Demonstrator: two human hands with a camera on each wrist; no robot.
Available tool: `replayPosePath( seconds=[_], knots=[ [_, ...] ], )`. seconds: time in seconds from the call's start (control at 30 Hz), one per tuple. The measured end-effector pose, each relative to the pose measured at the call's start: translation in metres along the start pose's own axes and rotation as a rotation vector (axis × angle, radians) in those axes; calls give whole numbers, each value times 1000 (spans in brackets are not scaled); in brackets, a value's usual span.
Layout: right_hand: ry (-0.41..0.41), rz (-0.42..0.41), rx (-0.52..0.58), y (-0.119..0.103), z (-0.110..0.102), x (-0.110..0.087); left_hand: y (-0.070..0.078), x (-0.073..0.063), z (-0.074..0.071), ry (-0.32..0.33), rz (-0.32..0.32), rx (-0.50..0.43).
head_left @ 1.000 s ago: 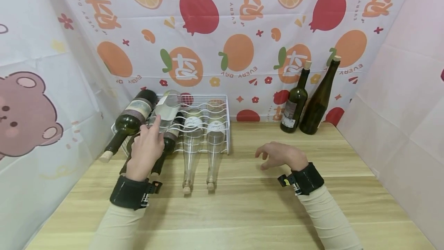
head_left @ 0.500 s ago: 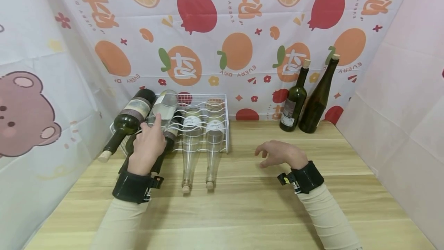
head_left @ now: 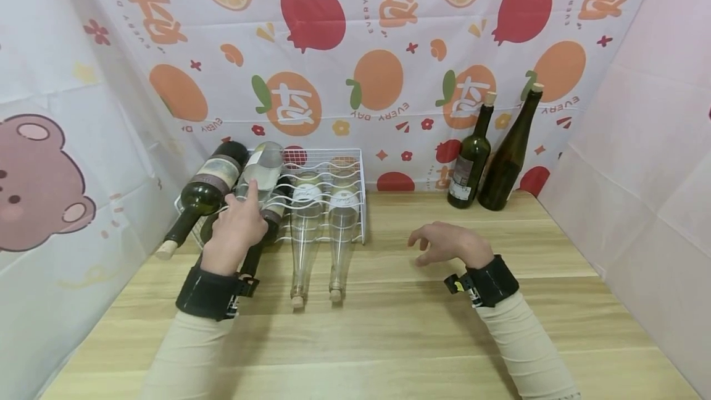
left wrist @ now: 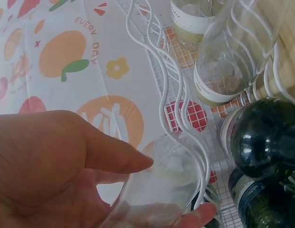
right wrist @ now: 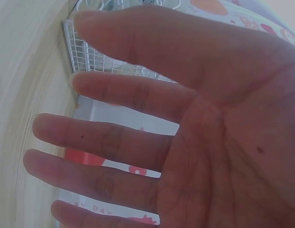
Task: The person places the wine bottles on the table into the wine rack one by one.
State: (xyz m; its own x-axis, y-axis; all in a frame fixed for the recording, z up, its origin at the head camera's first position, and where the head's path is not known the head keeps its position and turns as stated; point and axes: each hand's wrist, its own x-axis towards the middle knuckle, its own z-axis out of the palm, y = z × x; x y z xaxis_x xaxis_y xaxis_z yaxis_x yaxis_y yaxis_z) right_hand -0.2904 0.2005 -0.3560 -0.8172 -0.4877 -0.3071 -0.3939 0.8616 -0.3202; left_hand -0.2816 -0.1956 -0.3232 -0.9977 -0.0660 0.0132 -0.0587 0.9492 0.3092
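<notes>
My left hand (head_left: 236, 227) grips a clear glass bottle (head_left: 265, 168) that lies on the top tier of a white wire rack (head_left: 363, 202). In the left wrist view, thumb and fingers wrap the clear glass and the bottle sits against the wavy wires; its neck is hidden by the hand. Left of it on the same tier lies a dark green wine bottle (head_left: 205, 187), cork towards me. My right hand (head_left: 447, 244) hovers over the table right of the rack, its fingers loosely bent and holding nothing; its bare palm (right wrist: 195, 156) fills the right wrist view.
On the lower tier lie two clear corked bottles (head_left: 304, 233) and dark bottles (head_left: 272, 221), necks jutting out over the wooden table (head_left: 389, 332). Two green corked bottles (head_left: 469, 165) stand at the back right. A fruit-print cloth (head_left: 378, 11) hangs behind.
The clear bottle has turned slightly in my left hand, its label now showing at the left side. The right hand has stayed in place. The head view has shifted a little.
</notes>
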Motion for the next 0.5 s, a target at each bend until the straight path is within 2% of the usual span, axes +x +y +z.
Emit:
replayPosePath(
  seconds=[0.23,0.5],
  knots=[
    [-11,-2,8,-1,-2,0,-3,-9,-13,-35,44,40],
    [-10,-9,14,0,0,0,-2,-14,-24,-90,66,50]
  ],
)
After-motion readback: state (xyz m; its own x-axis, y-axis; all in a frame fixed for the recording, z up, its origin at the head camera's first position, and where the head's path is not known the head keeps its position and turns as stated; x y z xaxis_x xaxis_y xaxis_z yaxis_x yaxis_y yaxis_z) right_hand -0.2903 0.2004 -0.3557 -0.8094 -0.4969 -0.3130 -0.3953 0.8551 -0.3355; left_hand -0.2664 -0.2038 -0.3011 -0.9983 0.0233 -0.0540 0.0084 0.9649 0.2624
